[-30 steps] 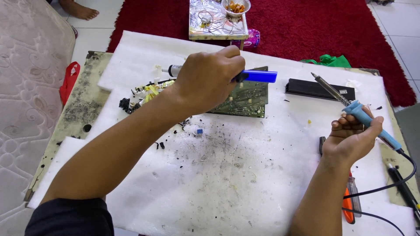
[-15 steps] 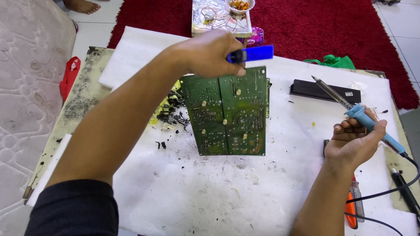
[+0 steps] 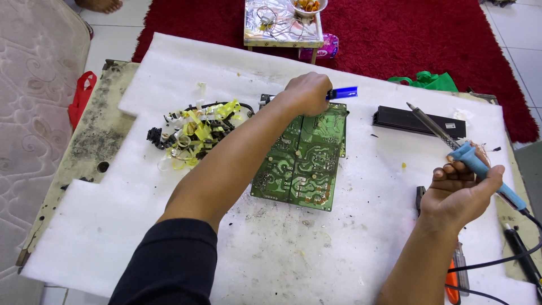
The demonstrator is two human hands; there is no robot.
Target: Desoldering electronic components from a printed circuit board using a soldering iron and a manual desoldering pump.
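My left hand (image 3: 307, 93) is closed around a blue-handled tool (image 3: 341, 92) at the far edge of the green circuit board (image 3: 302, 158), which lies flat mid-sheet on the white foam sheet (image 3: 350, 254), long axis running toward me. My right hand (image 3: 457, 192) grips the soldering iron (image 3: 451, 144) near the right edge, tip pointing far-left, well apart from the board; the left is nearer.

glossy green circuit board (image 3: 302, 161), fuzzy white foam sheet (image 3: 361, 248)

red rug (image 3: 429, 39) on white tiles (image 3: 522, 34)
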